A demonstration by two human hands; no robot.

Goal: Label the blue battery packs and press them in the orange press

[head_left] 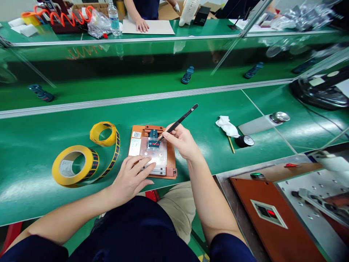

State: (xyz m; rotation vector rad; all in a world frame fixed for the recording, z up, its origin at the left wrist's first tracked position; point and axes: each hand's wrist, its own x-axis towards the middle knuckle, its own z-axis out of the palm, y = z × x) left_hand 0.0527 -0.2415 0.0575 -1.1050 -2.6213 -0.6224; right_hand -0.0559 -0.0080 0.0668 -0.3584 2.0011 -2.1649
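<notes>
Black tweezers [183, 119] are pinched in my right hand [181, 141], their tip pointing down at a dark label [154, 144] with white and red lettering. The label lies at a window in a clear plate [159, 155] on an orange-brown fixture [171, 160]. Just above the label, a dark blue part [153, 133] sits in the fixture. My left hand [133, 175] rests with fingers spread on the lower left of the plate and holds nothing. Left of the fixture are a yellow label roll [58, 165] and a smaller yellow coil [95, 133], joined by a strip of labels.
To the right are a white tissue [227, 126], a round gauge [244, 141] and a bottle [259, 123]. An orange-brown machine [289, 211] stands at lower right. Dark blue parts [187, 75] lie beyond the metal rail [120, 100]. Across the bench, a person's hand [142, 24] rests on cardboard [160, 27].
</notes>
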